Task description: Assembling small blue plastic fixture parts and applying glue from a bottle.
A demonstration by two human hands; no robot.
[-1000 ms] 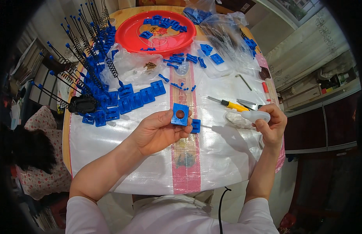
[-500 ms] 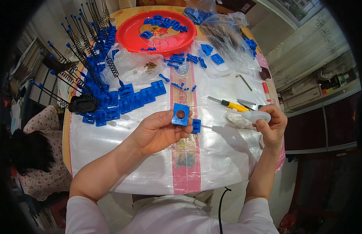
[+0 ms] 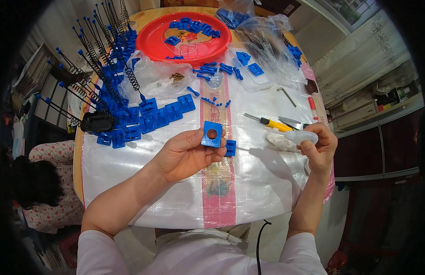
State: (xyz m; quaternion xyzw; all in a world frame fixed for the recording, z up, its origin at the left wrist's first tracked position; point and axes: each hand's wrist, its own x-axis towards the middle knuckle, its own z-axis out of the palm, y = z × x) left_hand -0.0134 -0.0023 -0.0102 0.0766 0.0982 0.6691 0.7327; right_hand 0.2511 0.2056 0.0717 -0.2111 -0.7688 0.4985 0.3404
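- Head view: a table (image 3: 130,183) with a shiny white woven sheet on it and a pink stripe (image 3: 217,183) down the middle.
- At the far end sits a round red tray (image 3: 153,39) w/ small blue bits in it. Clear plastic bags (image 3: 267,41) lie just beside it on the right.
- On the left there's a big bunch of blue plates w/ black springs (image 3: 102,78) standing up on them. A row of flat blue plates (image 3: 162,114) lies near them.
- A yellow screwdriver (image 3: 269,122) lies on the sheet near the right hand. A white lump (image 3: 279,141) is just below it.
- Right of the table are dark cabinets (image 3: 373,151) and a pale curtain (image 3: 359,55).
- Blue square block (image 3: 212,134): small, flat, w/ a round hole in the middle. It's up in the air over the pink stripe, tilted a bit. Another small blue piece (image 3: 230,148) is right beside it.
- Left hand (image 3: 187,153): fingers curled, thumb and fingertips pinched tight on the block.
- Right hand (image 3: 318,149): closed around a white plastic tool (image 3: 300,136), tip pointing left. The 2 hands are well apart.
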